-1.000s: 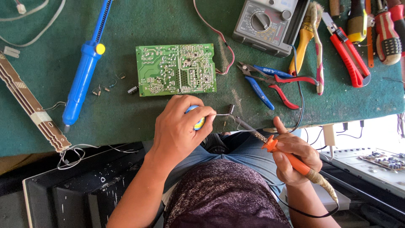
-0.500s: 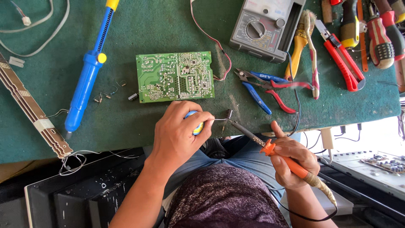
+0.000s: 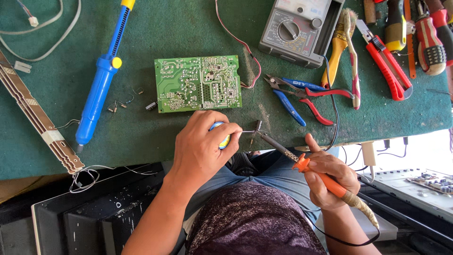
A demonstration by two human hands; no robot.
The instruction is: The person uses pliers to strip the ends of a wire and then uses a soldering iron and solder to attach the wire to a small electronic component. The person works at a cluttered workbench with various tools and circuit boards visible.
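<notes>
Right hand (image 3: 328,177) grips orange-handled soldering iron (image 3: 325,182); left hand (image 3: 203,146) clenched round blue-yellow solder spool (image 3: 222,140).

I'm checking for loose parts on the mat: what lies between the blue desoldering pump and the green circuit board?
In the head view, a few small loose components lie on the green mat between the blue desoldering pump and the green circuit board.

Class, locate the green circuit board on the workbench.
In the head view, the green circuit board lies flat on the green mat, centre-left, between the blue desoldering pump and the pliers, just beyond the left hand.
</notes>
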